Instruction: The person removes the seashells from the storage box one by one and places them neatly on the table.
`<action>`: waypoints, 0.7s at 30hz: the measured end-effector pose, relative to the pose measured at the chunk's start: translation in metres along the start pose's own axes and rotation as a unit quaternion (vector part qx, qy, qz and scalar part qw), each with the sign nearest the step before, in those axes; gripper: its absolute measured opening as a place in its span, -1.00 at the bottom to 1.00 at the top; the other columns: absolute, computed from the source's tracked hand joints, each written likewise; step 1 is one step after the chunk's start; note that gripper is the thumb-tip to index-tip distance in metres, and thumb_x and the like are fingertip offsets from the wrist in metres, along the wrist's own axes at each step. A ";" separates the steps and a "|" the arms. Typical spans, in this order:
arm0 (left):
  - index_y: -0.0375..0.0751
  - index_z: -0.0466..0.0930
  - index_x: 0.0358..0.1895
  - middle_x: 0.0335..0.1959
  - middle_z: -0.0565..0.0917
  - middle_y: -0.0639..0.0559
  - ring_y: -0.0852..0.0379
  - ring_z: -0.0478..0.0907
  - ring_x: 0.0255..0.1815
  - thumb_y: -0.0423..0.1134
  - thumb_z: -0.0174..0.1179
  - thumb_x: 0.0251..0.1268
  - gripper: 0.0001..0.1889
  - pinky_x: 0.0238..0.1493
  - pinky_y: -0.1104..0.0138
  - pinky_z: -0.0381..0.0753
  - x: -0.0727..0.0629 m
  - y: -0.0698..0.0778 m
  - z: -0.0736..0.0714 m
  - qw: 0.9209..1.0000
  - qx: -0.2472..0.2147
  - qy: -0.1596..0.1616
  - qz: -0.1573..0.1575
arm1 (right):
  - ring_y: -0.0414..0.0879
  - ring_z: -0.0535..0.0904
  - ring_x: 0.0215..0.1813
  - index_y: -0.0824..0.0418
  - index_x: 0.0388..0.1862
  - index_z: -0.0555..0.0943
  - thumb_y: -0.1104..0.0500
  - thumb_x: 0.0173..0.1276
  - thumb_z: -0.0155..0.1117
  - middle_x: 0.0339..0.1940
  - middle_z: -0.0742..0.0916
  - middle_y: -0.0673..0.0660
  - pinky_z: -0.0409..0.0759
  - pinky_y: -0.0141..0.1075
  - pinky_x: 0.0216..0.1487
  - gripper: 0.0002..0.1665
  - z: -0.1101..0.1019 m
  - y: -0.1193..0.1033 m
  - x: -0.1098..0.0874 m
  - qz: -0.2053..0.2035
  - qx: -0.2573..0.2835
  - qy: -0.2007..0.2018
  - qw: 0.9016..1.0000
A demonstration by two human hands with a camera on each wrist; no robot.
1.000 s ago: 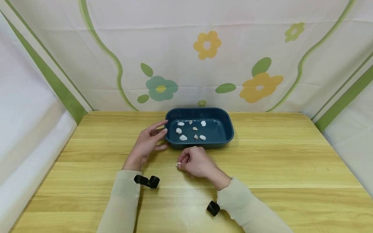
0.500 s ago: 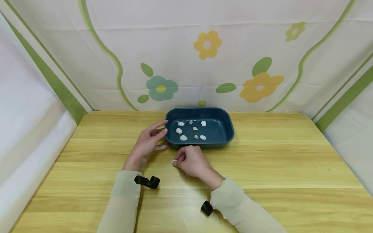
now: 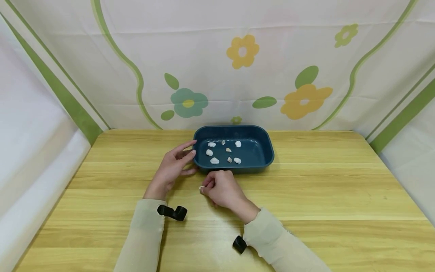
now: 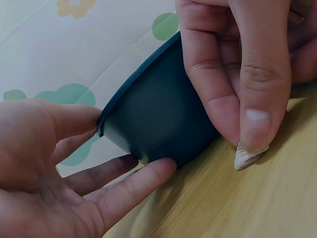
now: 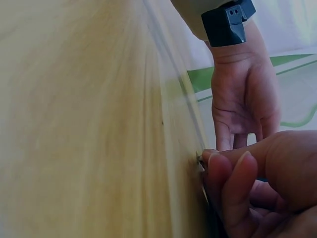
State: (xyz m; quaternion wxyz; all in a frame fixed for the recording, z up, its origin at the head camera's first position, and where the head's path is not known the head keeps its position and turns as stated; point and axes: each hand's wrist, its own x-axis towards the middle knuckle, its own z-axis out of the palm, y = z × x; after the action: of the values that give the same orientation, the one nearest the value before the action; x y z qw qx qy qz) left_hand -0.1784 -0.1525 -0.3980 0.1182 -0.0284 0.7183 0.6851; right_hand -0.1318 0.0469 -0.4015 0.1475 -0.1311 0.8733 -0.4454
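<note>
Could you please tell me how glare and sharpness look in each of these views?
Head: bright, with glare inside the blue tray and a pale sheen on the table; left wrist: dimmer, the pinched shell fairly clear; right wrist: table grain soft and smeared.

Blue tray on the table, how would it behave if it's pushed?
The blue tray would probably slide rather than tip, since it looks low and wide. It seems stiff: its wall shows no dent beside the left hand. The shells inside would likely shift, lying apart on a shiny floor.
</note>
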 end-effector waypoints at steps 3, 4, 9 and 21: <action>0.11 0.48 0.59 0.54 0.50 -0.27 -0.25 0.61 0.42 -0.12 0.17 0.70 -0.51 0.10 0.05 0.85 0.000 0.000 0.000 1.000 0.001 0.002 -0.002 | -0.13 0.54 -0.75 0.17 -0.28 0.77 0.20 0.44 0.53 -0.57 0.72 -0.01 0.59 -0.28 -0.63 -0.90 0.000 0.001 0.000 0.002 -0.003 0.004 1.000; 0.11 0.48 0.59 0.53 0.50 -0.27 -0.25 0.61 0.42 -0.12 0.17 0.70 -0.51 0.10 0.05 0.85 -0.001 0.000 0.000 1.000 0.001 0.003 -0.003 | -0.13 0.54 -0.76 0.17 -0.29 0.77 0.20 0.44 0.53 -0.57 0.72 -0.01 0.59 -0.28 -0.63 -0.90 0.001 0.001 0.000 0.001 -0.003 0.005 1.000; 0.12 0.49 0.58 0.53 0.51 -0.27 -0.25 0.62 0.41 -0.11 0.18 0.70 -0.51 0.11 0.05 0.85 0.000 0.000 0.001 1.000 0.002 0.007 -0.002 | -0.13 0.55 -0.74 0.16 -0.30 0.79 0.20 0.41 0.55 -0.56 0.72 -0.02 0.61 -0.28 -0.60 -0.90 0.001 0.002 0.001 -0.012 -0.008 0.016 1.000; 0.14 0.50 0.58 0.49 0.54 -0.28 -0.21 0.68 0.31 -0.11 0.16 0.70 -0.52 0.09 0.08 0.86 -0.001 -0.001 0.002 1.000 0.007 0.013 -0.001 | -0.24 0.59 -0.45 0.10 -0.30 0.82 0.14 0.39 0.59 -0.51 0.73 -0.09 0.59 -0.40 -0.40 -0.91 0.002 0.005 0.000 -0.046 -0.051 0.042 0.997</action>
State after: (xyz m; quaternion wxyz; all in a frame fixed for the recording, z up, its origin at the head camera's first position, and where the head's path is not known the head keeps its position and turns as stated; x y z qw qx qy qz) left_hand -0.1771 -0.1505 -0.3991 0.1101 -0.0374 0.7246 0.6793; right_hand -0.1315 0.0486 -0.4065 0.0837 -0.1594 0.8934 -0.4115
